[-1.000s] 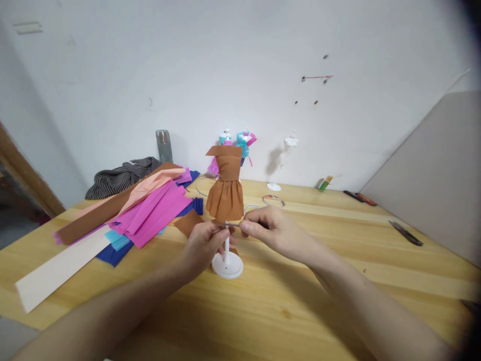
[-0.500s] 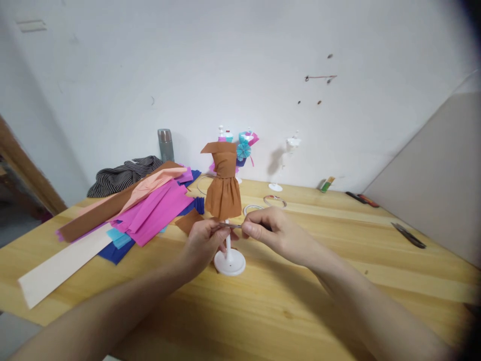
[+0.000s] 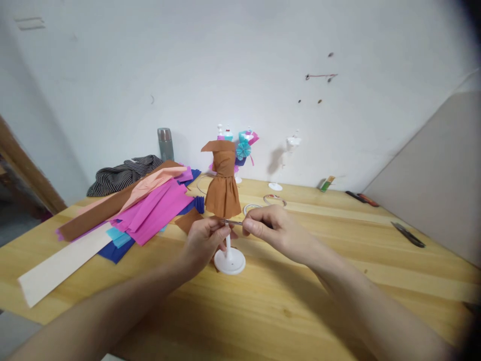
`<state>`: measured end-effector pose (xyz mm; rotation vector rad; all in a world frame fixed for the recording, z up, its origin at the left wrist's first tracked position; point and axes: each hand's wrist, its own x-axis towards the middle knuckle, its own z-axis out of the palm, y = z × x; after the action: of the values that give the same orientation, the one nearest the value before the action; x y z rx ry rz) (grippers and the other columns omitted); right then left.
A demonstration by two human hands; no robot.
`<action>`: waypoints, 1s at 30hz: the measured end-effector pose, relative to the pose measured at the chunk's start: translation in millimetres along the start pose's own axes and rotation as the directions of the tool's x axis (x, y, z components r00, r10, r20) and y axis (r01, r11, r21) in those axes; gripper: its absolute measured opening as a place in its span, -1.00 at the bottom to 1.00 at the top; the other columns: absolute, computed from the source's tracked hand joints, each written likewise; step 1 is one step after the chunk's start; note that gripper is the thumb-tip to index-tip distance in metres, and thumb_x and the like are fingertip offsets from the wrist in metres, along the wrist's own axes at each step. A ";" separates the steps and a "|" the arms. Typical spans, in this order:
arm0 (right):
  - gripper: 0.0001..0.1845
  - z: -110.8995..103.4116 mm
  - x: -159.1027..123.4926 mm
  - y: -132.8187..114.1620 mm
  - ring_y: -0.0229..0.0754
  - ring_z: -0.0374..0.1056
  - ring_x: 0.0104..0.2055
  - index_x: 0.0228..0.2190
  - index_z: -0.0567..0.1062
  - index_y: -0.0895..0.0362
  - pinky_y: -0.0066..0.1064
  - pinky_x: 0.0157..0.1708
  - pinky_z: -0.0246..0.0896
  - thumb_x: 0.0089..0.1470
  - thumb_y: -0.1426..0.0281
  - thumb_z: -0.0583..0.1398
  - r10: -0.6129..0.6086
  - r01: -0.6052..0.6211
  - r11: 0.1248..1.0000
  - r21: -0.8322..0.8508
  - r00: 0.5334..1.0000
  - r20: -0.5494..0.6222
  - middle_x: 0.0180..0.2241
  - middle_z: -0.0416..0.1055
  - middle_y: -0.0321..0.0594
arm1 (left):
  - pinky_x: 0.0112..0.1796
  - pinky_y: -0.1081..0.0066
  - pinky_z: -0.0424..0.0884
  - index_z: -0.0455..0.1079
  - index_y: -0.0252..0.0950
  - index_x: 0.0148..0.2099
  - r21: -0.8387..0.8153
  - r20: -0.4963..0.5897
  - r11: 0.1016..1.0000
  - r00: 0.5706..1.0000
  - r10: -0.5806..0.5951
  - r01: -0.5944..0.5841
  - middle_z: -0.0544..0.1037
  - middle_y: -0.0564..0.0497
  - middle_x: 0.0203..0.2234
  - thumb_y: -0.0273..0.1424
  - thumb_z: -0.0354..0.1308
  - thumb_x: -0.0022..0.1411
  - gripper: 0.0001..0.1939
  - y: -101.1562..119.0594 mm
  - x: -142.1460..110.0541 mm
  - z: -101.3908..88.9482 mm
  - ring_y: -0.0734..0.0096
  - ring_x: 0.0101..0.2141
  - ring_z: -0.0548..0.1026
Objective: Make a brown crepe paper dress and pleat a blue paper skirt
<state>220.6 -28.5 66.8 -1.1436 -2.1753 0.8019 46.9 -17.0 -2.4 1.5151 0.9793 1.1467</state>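
Tipping leftward at its top since a second ago, the brown dress (image 3: 222, 188) is tilting on its white stand (image 3: 235, 266), just above both hands. The right hand (image 3: 278, 233) is pinching a slim metal tool (image 3: 235, 222), pointing crosswise under the hem (image 3: 223, 214) toward the left hand (image 3: 201, 245), nearer the stand; whether the left fingers are pinching cloth, one cannot tell.

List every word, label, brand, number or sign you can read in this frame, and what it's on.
No readable text anywhere.
Green-and-yellow item: any print is too small and blurred to read.
Flask: no legible marking.
Brown dress and white stand base: no lettering visible.
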 end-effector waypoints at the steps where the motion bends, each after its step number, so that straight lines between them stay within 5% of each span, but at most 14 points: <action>1: -0.55 -0.2 -0.1 0.3 -0.34 -0.05 -0.58 -0.57 0.47 0.21 -0.43 -0.58 -0.17 0.09 0.16 0.03 -0.001 0.001 1.000 0.001 1.000 -0.001 -0.65 0.12 -0.34 | -0.55 0.51 0.31 0.43 -0.39 -0.39 -0.006 -0.001 1.000 1.000 -0.001 0.001 0.56 -0.03 -0.54 -0.32 0.10 0.08 -0.79 -0.4 0.2 0.0 0.55 -0.66 0.39; 19: -0.55 -0.6 0.9 -1.3 -0.33 0.07 -0.56 -0.58 0.46 0.21 -0.43 -0.53 -0.08 0.07 0.13 0.03 -0.015 0.014 0.994 0.105 1.000 0.008 -0.61 0.28 -0.27 | -0.55 0.52 0.32 0.43 -0.39 -0.36 -0.002 -0.017 1.000 1.000 -0.018 0.018 0.53 0.02 -0.62 -0.34 0.10 0.06 -0.80 -0.9 -0.5 -0.1 0.55 -0.67 0.39; 30: -0.56 -1.1 0.0 -1.6 -0.35 -0.05 -0.60 -0.62 0.42 0.20 -0.44 -0.57 -0.17 0.05 0.13 0.04 0.007 -0.008 0.999 0.032 0.999 0.043 -0.68 0.08 -0.36 | -0.56 0.51 0.31 0.41 -0.36 -0.47 0.041 -0.006 0.999 1.000 0.006 -0.006 0.48 0.04 -0.68 -0.36 0.08 0.07 -0.82 3.0 -1.1 -0.6 0.48 -0.63 0.42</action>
<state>220.5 -28.9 68.7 -1.1294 -2.1864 0.8687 46.2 -18.6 0.4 1.5482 1.0084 1.1426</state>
